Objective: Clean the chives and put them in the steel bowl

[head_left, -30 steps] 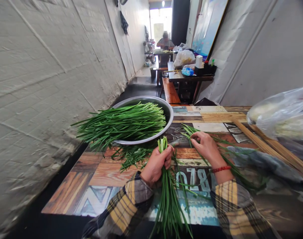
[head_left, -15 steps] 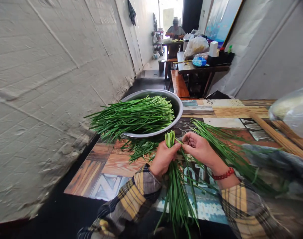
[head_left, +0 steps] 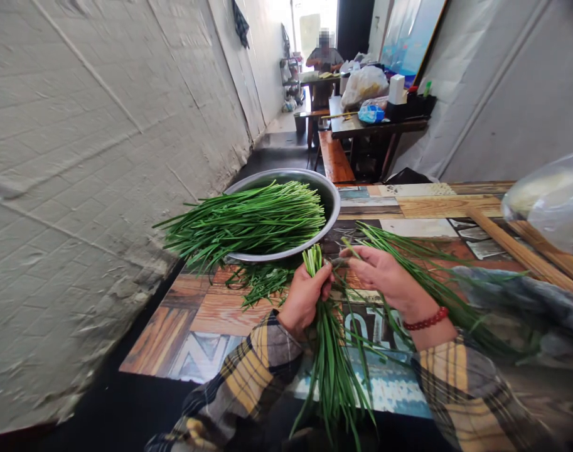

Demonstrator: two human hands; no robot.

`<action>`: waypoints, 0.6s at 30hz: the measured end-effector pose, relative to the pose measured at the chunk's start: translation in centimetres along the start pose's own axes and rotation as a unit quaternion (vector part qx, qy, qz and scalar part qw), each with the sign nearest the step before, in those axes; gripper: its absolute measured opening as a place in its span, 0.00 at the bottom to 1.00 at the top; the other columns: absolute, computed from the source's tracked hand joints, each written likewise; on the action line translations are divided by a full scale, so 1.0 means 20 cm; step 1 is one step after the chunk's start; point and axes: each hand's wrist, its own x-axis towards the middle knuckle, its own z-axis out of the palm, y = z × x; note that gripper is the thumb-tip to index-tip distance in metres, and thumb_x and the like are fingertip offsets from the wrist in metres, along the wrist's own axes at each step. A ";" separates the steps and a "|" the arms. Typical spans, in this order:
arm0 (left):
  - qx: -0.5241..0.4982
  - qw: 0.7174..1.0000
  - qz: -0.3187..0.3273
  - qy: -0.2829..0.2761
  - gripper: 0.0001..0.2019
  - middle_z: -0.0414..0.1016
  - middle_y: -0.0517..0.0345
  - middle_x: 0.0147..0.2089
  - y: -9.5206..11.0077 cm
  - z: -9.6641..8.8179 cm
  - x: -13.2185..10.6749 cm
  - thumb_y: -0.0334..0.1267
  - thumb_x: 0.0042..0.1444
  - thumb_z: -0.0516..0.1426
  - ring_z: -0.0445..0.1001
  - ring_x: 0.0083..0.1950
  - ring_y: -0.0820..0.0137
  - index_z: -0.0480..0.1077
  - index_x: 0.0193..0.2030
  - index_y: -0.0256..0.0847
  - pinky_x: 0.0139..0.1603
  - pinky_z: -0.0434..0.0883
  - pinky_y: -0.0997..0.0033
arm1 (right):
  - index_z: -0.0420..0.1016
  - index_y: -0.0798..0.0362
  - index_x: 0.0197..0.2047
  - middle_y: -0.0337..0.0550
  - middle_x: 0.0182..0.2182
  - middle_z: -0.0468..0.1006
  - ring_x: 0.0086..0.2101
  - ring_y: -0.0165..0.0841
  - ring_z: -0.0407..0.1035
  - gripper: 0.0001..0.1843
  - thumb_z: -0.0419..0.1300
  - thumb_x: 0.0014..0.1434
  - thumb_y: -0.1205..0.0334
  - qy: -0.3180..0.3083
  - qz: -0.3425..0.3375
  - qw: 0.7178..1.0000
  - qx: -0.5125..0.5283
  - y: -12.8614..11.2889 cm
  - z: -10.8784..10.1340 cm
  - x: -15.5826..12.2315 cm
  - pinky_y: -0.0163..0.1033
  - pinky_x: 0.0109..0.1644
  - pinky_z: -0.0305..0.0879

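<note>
My left hand is wrapped round a bunch of garlic chives, pale cut ends up, green leaves hanging toward me. Just right of it, my right hand, with a red bead bracelet at the wrist, pinches a chive stalk whose pale end sticks up past the fingers. Beyond my hands, a metal basin holds a big heap of chives, leaves hanging over its left rim. Loose chives lie on the table to the right of my right hand. Short leaf scraps lie below the basin.
The patterned wood-look table stands beside a white wall. Wooden sticks, a clear plastic bag and a crumpled grey plastic bag lie at right. A person works at a far table behind another cluttered table.
My right hand has drawn a little away from the bunch, the stalk now upright in its fingers. My left hand keeps its hold. The view has shifted slightly.
</note>
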 end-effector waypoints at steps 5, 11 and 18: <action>0.009 1.000 0.013 -0.009 0.17 0.63 0.67 0.21 0.01 0.00 0.00 0.46 0.45 0.65 0.56 0.17 0.82 0.66 0.32 0.37 0.15 0.52 0.80 | 0.76 0.55 0.30 0.40 0.27 0.75 0.30 0.31 0.67 0.10 0.56 0.56 0.58 0.012 -0.080 0.969 -0.233 0.05 0.05 0.03 0.36 0.37 0.61; 0.025 1.000 0.011 -0.010 0.17 0.60 0.69 0.19 0.00 0.00 0.00 0.46 0.44 0.66 0.55 0.18 0.81 0.67 0.32 0.37 0.16 0.53 0.80 | 0.73 0.55 0.27 0.39 0.25 0.73 0.28 0.30 0.65 0.10 0.54 0.54 0.62 0.014 -0.081 0.966 -0.245 0.05 0.08 0.03 0.34 0.34 0.58; 0.011 0.999 0.032 -0.029 0.17 0.58 0.71 0.18 0.01 0.01 -0.01 0.45 0.44 0.66 0.54 0.17 0.82 0.66 0.32 0.38 0.16 0.52 0.81 | 0.65 0.53 0.21 0.34 0.19 0.64 0.24 0.27 0.56 0.08 0.55 0.49 0.63 0.164 -0.021 0.958 -0.234 0.09 0.08 0.07 0.34 0.30 0.52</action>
